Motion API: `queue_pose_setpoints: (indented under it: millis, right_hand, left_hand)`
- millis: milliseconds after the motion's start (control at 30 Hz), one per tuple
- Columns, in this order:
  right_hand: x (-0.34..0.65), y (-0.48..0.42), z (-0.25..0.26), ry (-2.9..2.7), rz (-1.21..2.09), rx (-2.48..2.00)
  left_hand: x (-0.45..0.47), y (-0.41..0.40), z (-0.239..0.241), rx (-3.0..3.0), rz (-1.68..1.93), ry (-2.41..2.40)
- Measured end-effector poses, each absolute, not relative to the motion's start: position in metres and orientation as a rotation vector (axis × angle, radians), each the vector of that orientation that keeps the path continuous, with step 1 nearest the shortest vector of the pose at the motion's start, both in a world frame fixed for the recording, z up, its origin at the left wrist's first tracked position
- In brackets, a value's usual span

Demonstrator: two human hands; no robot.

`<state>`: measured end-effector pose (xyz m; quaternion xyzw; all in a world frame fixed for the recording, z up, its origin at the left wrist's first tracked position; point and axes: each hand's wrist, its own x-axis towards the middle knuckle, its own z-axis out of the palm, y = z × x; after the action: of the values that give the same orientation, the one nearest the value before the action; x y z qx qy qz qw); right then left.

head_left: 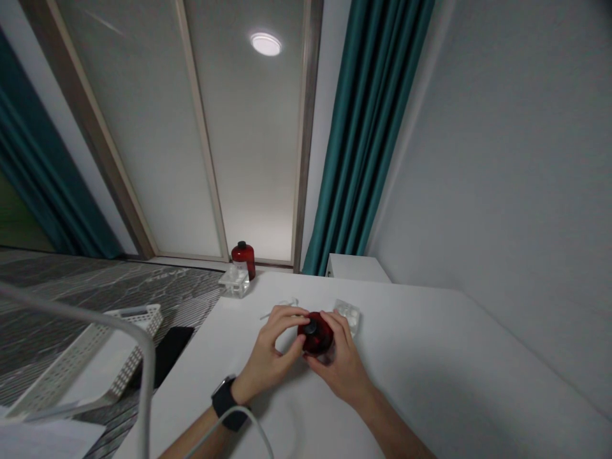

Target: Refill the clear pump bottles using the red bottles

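both hands (pixel 306 357) around red bottle (pixel 317 335)

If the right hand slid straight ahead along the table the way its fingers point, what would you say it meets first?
Probably the small clear plastic container just beyond the right hand, which grips the red bottle. Depth is hard to judge; they may already touch.

Bystanders on and around the white table (pixel 430 357)

At eleven o'clock stand a red bottle (pixel 243 258) and clear block (pixel 234 281); a white basket (pixel 95 357) lies at nine.
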<state>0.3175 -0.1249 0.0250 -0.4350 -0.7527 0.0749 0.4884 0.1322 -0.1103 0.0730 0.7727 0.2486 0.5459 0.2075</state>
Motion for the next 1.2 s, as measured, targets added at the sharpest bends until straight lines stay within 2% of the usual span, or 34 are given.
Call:
queue_pose_setpoints:
  millis: [1200]
  right_hand:
    - [0.3171,-0.1256,0.0252,-1.842,0.175,-1.049]
  left_hand:
    - [0.1326,-0.1099,0.0733,2.054,1.468,0.687]
